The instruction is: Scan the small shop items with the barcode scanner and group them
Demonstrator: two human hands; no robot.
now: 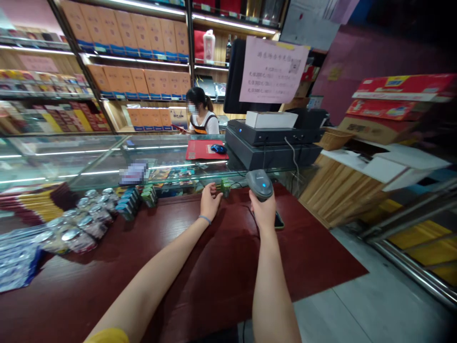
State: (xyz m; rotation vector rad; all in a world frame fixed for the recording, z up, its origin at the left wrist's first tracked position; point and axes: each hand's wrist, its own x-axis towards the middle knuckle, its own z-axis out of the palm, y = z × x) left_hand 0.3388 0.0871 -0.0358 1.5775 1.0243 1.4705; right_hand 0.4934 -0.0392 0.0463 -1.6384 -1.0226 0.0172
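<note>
My right hand (263, 209) is wrapped round the handle of a grey barcode scanner (260, 183), which has a small blue light lit on its top. It is raised over the dark red table (314, 252), and a phone (279, 220) lies partly hidden beneath it. To the left, my left hand (210, 202) is above the table with fingers loosely curled and the thumb apart. Just right of its fingertips stands a small green pack (225, 186); whether they touch is unclear. A thin blue band circles the left wrist.
Lidded jars (80, 238), small teal boxes (127, 204) and blue packets (17, 259) line the left. Behind runs a glass counter (167, 164) with a red mat (200, 149), a mouse (218, 149) and a monitor (233, 78). A masked person (205, 121) is beyond it.
</note>
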